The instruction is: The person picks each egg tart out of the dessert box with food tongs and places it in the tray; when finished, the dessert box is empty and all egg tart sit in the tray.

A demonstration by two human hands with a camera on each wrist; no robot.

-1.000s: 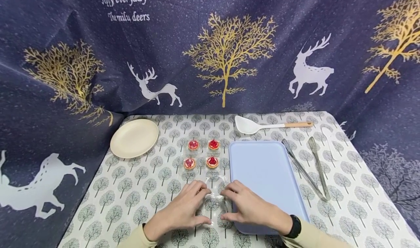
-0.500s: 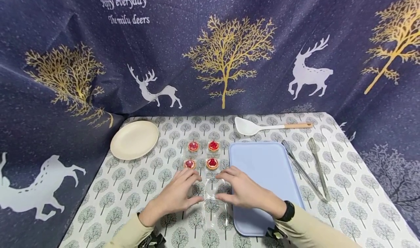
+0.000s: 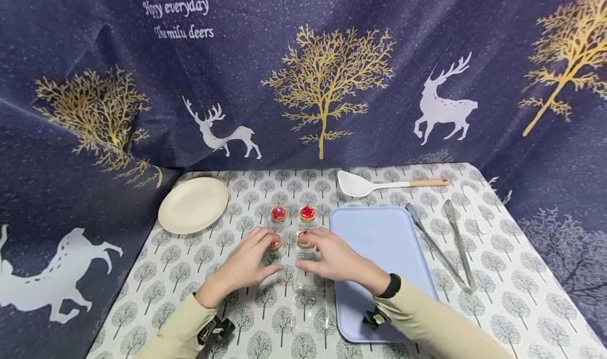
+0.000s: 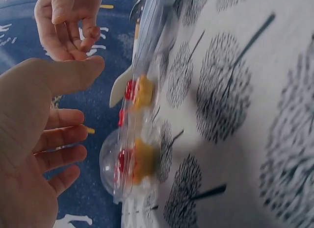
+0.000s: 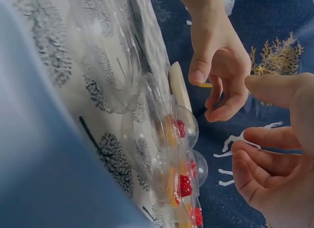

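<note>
Several small red-topped tarts [image 3: 307, 213] sit in clear plastic packaging, one under a rounded clear dome [image 4: 107, 162] in the left wrist view. My left hand [image 3: 244, 264] hovers over the near-left tart with its fingers loosely bent. Opposite it, my right hand [image 3: 339, 256] covers part of the near-right tart [image 3: 302, 239]. Both wrist views show a gap between the fingers and the packaging, and neither hand holds anything. Nearer to me lies a clear plastic piece [image 3: 310, 311] with no tart in it.
A light blue tray [image 3: 381, 243] lies beneath my right forearm. The cream plate [image 3: 193, 206] is at the back left. A white turner [image 3: 355, 184] with a wooden handle lies at the back, metal tongs [image 3: 457, 243] and a white utensil [image 3: 476, 209] to the right.
Both hands have moved away from me, from above the tartless clear plastic to above the near tarts. The tarts, tray and utensils stay in place.
</note>
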